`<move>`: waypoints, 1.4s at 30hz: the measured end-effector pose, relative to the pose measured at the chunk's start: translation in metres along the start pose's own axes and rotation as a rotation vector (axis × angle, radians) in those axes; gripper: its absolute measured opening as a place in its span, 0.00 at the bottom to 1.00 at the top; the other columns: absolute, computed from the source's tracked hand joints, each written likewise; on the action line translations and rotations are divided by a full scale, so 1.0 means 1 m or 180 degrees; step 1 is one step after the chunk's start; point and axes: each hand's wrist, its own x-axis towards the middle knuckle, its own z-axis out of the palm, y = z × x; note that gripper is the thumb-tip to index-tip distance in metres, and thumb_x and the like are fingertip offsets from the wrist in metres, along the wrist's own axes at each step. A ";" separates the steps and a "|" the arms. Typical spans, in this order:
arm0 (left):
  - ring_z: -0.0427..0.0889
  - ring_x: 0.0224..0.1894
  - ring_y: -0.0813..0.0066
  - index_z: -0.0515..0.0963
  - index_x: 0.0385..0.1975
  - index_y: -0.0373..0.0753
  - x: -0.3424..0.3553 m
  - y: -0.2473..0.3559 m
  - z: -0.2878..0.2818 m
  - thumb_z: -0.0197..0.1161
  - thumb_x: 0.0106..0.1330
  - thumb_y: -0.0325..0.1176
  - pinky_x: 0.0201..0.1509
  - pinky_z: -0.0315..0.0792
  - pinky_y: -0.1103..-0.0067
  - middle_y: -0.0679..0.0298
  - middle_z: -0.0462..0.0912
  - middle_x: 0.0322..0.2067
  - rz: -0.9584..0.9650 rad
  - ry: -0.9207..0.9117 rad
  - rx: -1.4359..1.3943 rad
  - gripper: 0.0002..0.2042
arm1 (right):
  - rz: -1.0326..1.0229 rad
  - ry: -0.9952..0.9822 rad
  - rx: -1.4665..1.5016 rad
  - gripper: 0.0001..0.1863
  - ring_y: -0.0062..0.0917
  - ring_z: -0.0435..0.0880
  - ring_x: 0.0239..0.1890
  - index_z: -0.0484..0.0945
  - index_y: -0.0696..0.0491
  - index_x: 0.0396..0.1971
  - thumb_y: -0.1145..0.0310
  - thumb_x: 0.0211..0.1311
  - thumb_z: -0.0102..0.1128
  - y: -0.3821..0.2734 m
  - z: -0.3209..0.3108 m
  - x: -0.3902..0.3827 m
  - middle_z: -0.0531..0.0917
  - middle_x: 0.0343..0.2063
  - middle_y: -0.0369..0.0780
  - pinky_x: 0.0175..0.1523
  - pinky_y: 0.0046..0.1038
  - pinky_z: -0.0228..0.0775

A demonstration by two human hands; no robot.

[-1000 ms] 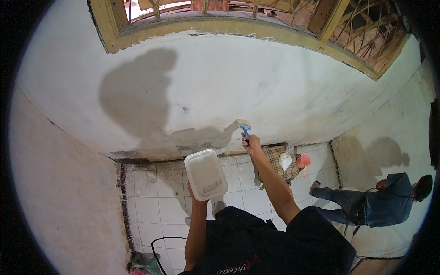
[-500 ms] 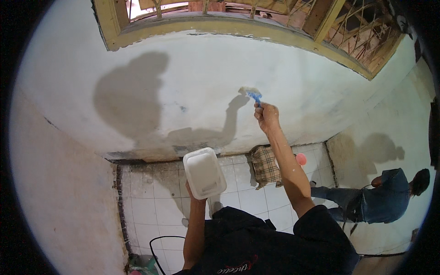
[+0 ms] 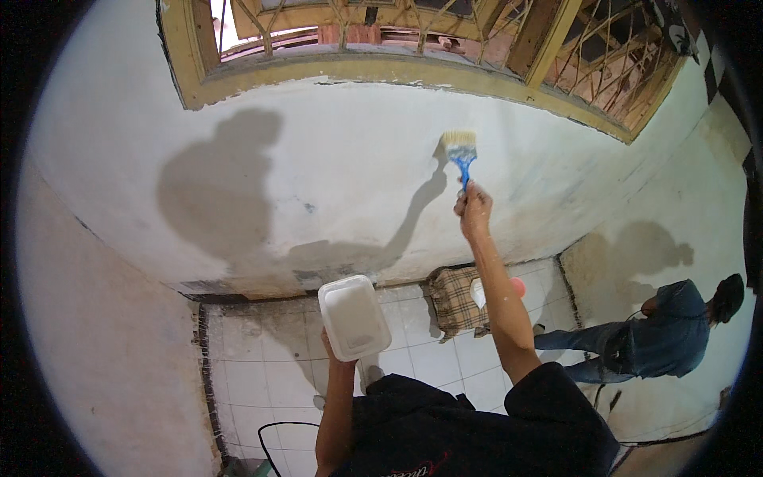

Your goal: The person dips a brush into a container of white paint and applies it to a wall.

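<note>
A wide paintbrush with a blue handle and pale bristles is gripped by my right hand, its bristles pointing up against or very near the white wall below the window. Paint specks dot that arm. At waist height my left hand holds a white rectangular tub by its near end; pale paint seems to lie inside. The wall has grey smudges and a dark, stained strip along its foot.
Above is a yellow window frame with metal grilles. On the tiled floor lies a checked cloth bundle, with a pink round thing near it. A co-worker stands at the right wall. A black cable loops at lower left.
My right hand has turned the brush upright and shifted slightly right; its bristles now show in full and sit higher. My left hand still holds the tub. The view has tilted up a little.
</note>
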 end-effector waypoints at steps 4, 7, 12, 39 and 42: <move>0.80 0.43 0.59 0.70 0.53 0.37 -0.005 0.009 0.000 0.46 0.65 0.44 0.42 0.79 0.60 0.57 0.78 0.46 0.0052 0.0022 0.0022 0.22 | 0.0398 0.0262 -0.0248 0.19 0.12 0.61 0.11 0.76 0.62 0.33 0.58 0.68 0.48 0.101 -0.031 -0.034 0.67 0.14 0.31 0.15 0.19 0.52; 0.80 0.43 0.59 0.70 0.53 0.37 -0.009 0.010 -0.003 0.46 0.65 0.44 0.42 0.79 0.60 0.57 0.78 0.46 0.0045 0.0029 0.0008 0.22 | 0.1448 0.0618 -0.0144 0.14 0.14 0.60 0.11 0.75 0.61 0.31 0.64 0.66 0.50 0.131 -0.053 -0.048 0.66 0.14 0.32 0.15 0.19 0.51; 0.80 0.43 0.59 0.70 0.53 0.37 -0.011 0.007 -0.004 0.46 0.65 0.45 0.42 0.79 0.60 0.57 0.78 0.46 0.0016 0.0036 -0.0047 0.22 | 0.1594 0.0433 -0.0497 0.11 0.16 0.59 0.11 0.74 0.62 0.29 0.72 0.65 0.44 0.094 -0.076 -0.001 0.65 0.14 0.33 0.15 0.20 0.52; 0.81 0.41 0.62 0.70 0.52 0.37 0.000 0.008 -0.005 0.46 0.65 0.44 0.41 0.80 0.64 0.59 0.79 0.44 0.0241 -0.0005 0.0245 0.22 | 0.0210 -0.0036 0.0016 0.12 0.12 0.57 0.12 0.75 0.61 0.33 0.67 0.66 0.49 -0.134 0.030 0.008 0.65 0.16 0.30 0.17 0.18 0.50; 0.82 0.40 0.62 0.70 0.52 0.37 0.013 0.008 -0.029 0.46 0.66 0.43 0.40 0.81 0.64 0.58 0.79 0.44 0.0326 -0.0115 0.0566 0.21 | -0.0031 -0.0202 0.0010 0.13 0.12 0.58 0.12 0.76 0.59 0.33 0.64 0.67 0.49 -0.085 0.027 0.014 0.67 0.15 0.30 0.17 0.18 0.51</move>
